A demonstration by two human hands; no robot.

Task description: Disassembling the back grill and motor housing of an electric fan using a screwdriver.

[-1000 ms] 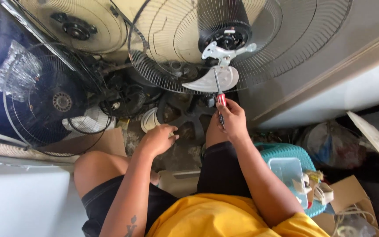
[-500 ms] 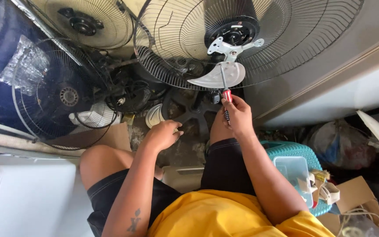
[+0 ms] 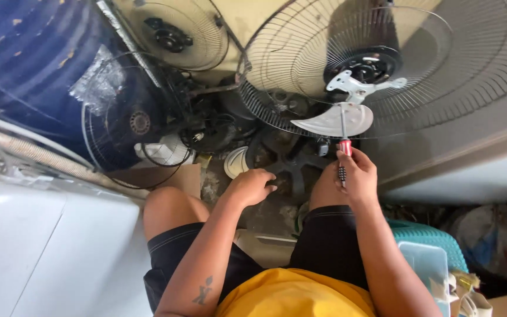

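My right hand (image 3: 356, 176) grips a screwdriver (image 3: 343, 149) with a red and black handle, its shaft pointing up to the grey metal fan blade (image 3: 334, 120) inside a large wire fan guard (image 3: 300, 64). The blade's hub bracket (image 3: 359, 85) sits in front of the black motor. My left hand (image 3: 252, 186) rests with fingers curled on a dark cross-shaped fan base (image 3: 291, 170) on the floor between my knees. It holds nothing that I can see.
Another fan with a wire guard (image 3: 171, 35) leans at the top left, and a dark fan guard (image 3: 130, 126) stands by a blue drum (image 3: 24, 64). A white appliance (image 3: 48, 252) fills the lower left. A teal basket (image 3: 435, 243) sits at my right.
The view has shifted, so the fans sit more to the right. My right hand with the screwdriver stays at the blade; my left hand remains on the floor base.
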